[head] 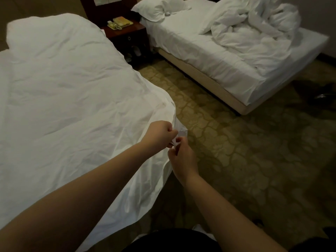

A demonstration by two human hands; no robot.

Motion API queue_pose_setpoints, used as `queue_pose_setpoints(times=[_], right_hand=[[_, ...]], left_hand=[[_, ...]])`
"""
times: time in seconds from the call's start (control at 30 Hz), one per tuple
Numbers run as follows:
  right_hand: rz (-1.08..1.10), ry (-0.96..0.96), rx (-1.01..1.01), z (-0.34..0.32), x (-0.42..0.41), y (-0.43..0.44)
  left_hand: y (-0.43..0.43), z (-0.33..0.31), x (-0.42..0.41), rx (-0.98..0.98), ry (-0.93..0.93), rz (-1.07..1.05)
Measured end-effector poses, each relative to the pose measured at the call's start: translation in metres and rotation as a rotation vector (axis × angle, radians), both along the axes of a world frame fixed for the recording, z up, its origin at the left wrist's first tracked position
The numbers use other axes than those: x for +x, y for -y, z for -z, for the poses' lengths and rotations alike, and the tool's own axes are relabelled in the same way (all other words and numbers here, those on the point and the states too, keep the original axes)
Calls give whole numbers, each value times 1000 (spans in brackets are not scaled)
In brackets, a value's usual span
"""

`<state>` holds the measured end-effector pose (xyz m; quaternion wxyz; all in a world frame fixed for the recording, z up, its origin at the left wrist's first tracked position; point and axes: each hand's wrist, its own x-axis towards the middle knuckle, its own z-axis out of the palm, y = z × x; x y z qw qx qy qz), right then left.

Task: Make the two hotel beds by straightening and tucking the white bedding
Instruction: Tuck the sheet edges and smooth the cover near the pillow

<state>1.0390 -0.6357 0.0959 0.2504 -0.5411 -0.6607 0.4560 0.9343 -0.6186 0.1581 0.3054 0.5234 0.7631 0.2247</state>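
Beige telephone [121, 22] is sitting on a dark wooden nightstand [127, 38], and patterned carpet [236, 151] is covering the floor.

Left grip [160, 133] and right grip [181, 157] nearly touching, both pinching the corner of the white cover [63, 88]. Left of grips: the cover's draped bulk, no way through. Right of and beyond grips: open carpet [245, 151], an aisle up to the nightstand [127, 39]. Far side of aisle: second bed [190, 51], heaped duvet [254, 33] on it. Dark object [320, 96] on carpet far right of grips.
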Motion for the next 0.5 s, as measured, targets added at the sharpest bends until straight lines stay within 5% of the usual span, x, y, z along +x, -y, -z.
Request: queue_pose_setpoints(times=[0.3,0.5], right_hand=[[-43,288,-120,24,-2,13],[5,285,-13,31,-7,20]], left_hand=[[-1,-14,9,-116,-254,288],[2,-6,0,-31,-385,224]])
